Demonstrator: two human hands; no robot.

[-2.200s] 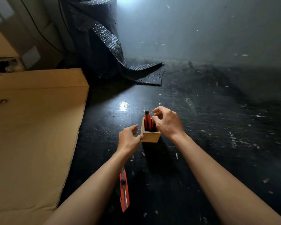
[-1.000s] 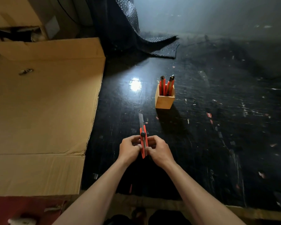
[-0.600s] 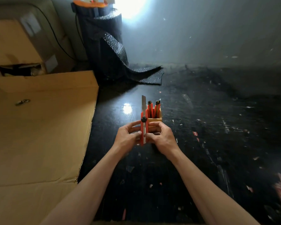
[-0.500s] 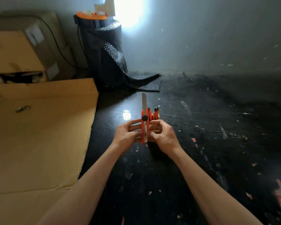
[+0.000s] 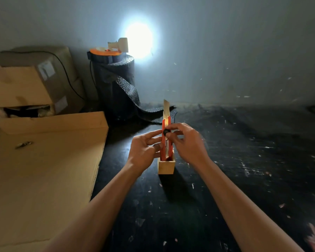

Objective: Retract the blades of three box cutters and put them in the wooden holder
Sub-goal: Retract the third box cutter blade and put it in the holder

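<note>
Over dark floor (image 5: pixel 225 179), our left hand (image 5: pixel 144 151) and right hand (image 5: pixel 187 142) grip an orange box cutter (image 5: pixel 165 142), blade (image 5: pixel 166 110) out, above the wooden holder (image 5: pixel 165 167).

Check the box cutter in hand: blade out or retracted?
Out. The box cutter is held upright by both hands, and its blade sticks well above the orange body. Right hand fingers sit at the black slider.

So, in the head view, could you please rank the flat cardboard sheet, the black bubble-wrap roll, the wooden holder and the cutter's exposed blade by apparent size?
1. flat cardboard sheet, nearest the camera, which inflates it
2. black bubble-wrap roll
3. wooden holder
4. exposed blade
</note>
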